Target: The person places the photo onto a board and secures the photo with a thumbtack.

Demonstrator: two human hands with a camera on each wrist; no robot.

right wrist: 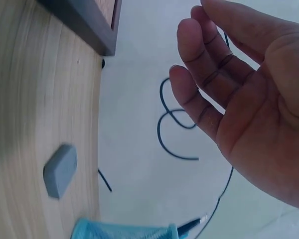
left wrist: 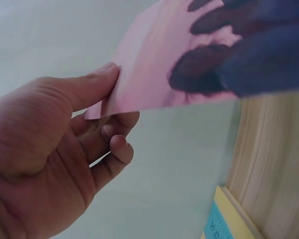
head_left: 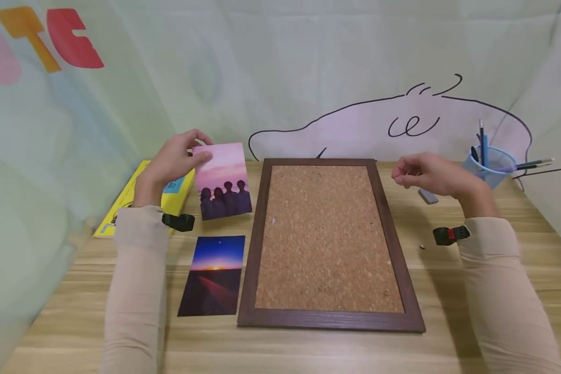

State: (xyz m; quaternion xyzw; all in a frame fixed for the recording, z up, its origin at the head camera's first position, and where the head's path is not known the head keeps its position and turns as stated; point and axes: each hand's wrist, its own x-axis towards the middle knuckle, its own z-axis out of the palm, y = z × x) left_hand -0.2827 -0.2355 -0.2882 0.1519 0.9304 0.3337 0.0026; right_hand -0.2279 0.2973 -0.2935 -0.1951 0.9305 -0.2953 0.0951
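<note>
Pinched between the thumb and fingers of my left hand (head_left: 175, 158) is a pink photo (head_left: 224, 171) with several dark silhouettes, raised beside the upper left of a brown-framed cork board (head_left: 327, 239). In the left wrist view, the thumb of my left hand (left wrist: 55, 149) presses the photo's (left wrist: 144, 74) corner. A sunset photo (head_left: 212, 275) lies left of the board. My right hand (head_left: 430, 174) hovers past the board's upper right, fingers bent. In the right wrist view the thumb and fingertips of my right hand (right wrist: 254, 94) meet near the top edge; whether something small is between them is hidden.
A yellow book (head_left: 179, 200) lies under the left forearm. Right of the board are a grey eraser (head_left: 428, 196), a small dark object (head_left: 422, 246) and a blue pen cup (head_left: 493, 166) with several pens. A printed curtain (head_left: 285, 67) hangs behind the table.
</note>
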